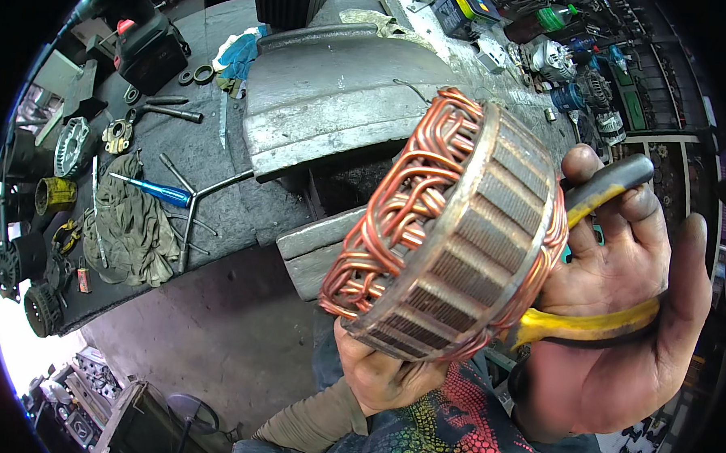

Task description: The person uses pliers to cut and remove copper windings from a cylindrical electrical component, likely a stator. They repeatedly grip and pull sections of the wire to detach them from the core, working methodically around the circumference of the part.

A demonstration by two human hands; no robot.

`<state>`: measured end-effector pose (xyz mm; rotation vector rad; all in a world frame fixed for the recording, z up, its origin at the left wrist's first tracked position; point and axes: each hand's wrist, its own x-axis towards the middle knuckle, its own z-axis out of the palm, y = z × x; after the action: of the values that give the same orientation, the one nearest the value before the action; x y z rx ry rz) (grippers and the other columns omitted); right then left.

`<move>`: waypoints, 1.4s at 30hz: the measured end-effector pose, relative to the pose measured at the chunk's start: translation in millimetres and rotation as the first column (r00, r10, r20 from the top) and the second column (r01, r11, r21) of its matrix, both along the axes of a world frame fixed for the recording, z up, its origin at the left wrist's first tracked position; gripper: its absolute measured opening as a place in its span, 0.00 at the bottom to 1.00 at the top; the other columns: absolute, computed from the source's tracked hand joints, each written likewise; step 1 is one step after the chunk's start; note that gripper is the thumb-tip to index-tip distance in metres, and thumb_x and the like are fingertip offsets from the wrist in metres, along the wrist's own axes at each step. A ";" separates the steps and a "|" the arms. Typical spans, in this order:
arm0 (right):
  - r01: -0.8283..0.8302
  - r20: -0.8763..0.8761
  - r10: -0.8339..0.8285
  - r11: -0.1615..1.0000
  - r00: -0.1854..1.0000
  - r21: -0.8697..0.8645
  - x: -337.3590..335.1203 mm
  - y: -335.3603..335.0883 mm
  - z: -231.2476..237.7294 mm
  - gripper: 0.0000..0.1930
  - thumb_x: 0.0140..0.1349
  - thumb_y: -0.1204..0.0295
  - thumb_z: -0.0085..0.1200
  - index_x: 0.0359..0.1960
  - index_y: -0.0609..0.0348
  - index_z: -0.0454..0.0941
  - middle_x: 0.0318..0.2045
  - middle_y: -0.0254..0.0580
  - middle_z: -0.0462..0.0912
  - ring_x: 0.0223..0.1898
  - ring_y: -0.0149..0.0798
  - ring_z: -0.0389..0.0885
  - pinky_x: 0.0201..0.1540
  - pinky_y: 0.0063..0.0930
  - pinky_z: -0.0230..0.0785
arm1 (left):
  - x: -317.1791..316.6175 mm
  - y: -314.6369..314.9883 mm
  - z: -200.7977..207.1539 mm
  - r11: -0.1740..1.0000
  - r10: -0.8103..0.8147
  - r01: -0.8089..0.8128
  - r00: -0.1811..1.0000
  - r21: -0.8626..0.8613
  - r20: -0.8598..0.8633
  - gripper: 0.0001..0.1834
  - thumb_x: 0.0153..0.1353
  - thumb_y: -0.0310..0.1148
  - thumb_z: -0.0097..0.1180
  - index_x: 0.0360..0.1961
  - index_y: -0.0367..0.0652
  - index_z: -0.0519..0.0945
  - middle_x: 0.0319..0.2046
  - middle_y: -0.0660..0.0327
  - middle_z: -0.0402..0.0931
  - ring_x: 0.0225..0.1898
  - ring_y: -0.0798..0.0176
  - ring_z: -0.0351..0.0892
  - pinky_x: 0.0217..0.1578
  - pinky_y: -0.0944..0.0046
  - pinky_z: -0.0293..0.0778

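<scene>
The left hand (385, 373) comes up from below, palm upward, its fingers curled tight under the lower rim of the stator (452, 230), a steel ring laced with copper windings, held tilted in mid-air. The right hand (619, 302) stands just right of the stator, palm toward the camera, fingers loosely bent around the yellow-and-black handles of pliers (600, 261), whose head is hidden behind the stator. Behind the stator lies a grey metal slab (327, 112) on the dark surface (218, 204). Well left of the stator lie a blue-handled screwdriver (150, 189) and an olive rag (132, 233).
</scene>
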<state>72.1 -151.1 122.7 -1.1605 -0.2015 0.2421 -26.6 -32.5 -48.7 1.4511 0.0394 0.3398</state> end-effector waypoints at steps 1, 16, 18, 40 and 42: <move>0.000 0.007 0.000 1.000 1.000 -0.006 -0.6 2.9 -0.2 0.31 0.84 0.52 0.36 0.67 0.73 0.68 0.73 0.74 0.64 0.75 0.67 0.66 0.75 0.68 0.63 | 0.9 -0.4 -0.8 1.000 0.016 -0.016 1.000 0.011 0.027 0.22 0.44 0.29 0.78 0.45 0.41 0.90 0.49 0.55 0.88 0.47 0.47 0.90 0.50 0.48 0.82; 0.160 0.165 -0.120 0.954 0.979 -0.253 -3.0 28.7 -0.3 0.24 0.77 0.64 0.43 0.66 0.72 0.65 0.68 0.71 0.67 0.71 0.59 0.72 0.76 0.55 0.63 | -19.6 -6.5 -18.8 0.988 -0.132 0.126 0.989 0.091 0.065 0.27 0.50 0.31 0.75 0.54 0.41 0.85 0.55 0.53 0.85 0.57 0.46 0.85 0.62 0.39 0.74; 0.155 0.167 -0.113 0.953 0.979 -0.260 -1.9 30.2 -1.3 0.23 0.77 0.64 0.43 0.64 0.71 0.65 0.67 0.69 0.68 0.71 0.58 0.73 0.76 0.54 0.64 | -26.2 -7.2 -27.2 0.953 -0.227 0.211 0.972 0.220 0.052 0.26 0.61 0.32 0.69 0.61 0.42 0.81 0.61 0.56 0.81 0.63 0.54 0.78 0.67 0.46 0.68; 0.149 0.343 -0.052 0.953 0.938 -0.265 -1.8 39.7 -17.8 0.16 0.77 0.67 0.37 0.58 0.66 0.64 0.58 0.55 0.64 0.61 0.47 0.75 0.67 0.43 0.74 | -47.1 -6.9 -55.5 0.829 -0.488 0.480 0.872 0.286 -0.047 0.31 0.77 0.41 0.56 0.76 0.44 0.68 0.73 0.59 0.69 0.73 0.63 0.69 0.77 0.56 0.59; 0.164 0.357 -0.064 0.952 0.932 -0.257 -0.7 40.2 -18.1 0.16 0.78 0.67 0.36 0.57 0.67 0.64 0.57 0.55 0.65 0.61 0.47 0.75 0.67 0.44 0.74 | -47.3 -6.5 -54.2 0.826 -0.487 0.478 0.872 0.298 -0.050 0.31 0.76 0.41 0.57 0.76 0.44 0.69 0.73 0.60 0.69 0.73 0.63 0.69 0.77 0.56 0.59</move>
<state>71.4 -110.9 104.6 -1.4929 -0.4168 -0.0435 -73.9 -39.0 -103.0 1.6987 -0.4187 -0.0587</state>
